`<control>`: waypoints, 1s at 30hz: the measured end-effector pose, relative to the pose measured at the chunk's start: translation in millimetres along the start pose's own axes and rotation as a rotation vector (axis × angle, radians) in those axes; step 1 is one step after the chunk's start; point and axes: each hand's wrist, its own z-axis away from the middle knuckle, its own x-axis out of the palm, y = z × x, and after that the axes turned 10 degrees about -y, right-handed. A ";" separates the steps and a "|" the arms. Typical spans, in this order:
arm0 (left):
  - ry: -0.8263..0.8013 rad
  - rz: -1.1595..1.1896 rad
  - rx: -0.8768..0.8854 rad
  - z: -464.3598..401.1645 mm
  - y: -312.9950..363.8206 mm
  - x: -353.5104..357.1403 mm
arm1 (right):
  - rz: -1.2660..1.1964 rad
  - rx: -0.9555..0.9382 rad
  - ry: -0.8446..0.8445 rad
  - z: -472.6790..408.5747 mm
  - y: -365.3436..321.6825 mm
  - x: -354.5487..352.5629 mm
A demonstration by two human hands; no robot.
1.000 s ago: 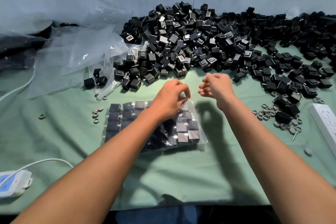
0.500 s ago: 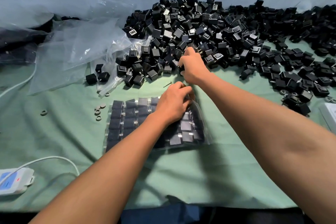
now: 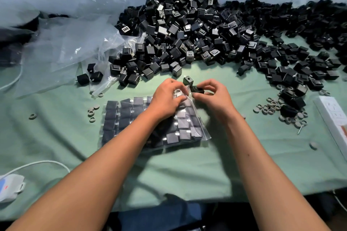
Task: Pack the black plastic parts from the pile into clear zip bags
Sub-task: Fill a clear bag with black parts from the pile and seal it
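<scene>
Black part (image 3: 197, 89) pinched in right hand (image 3: 216, 97), left hand (image 3: 167, 99) pinching zip bag (image 3: 155, 124) mouth

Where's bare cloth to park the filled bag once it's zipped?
Free: green cloth left of the zip bag, between the grey rings and white cable; also the near strip right of the right arm. Crowded: black parts pile behind, loose bags back-left, washers and power strip right.

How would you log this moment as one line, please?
left hand holds zip bag mouth | right hand pinches black part | inserting
</scene>
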 end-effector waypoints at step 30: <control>-0.086 -0.254 0.175 -12.7 30.4 -38.2 | -0.222 -0.042 -0.270 30.3 -6.6 16.6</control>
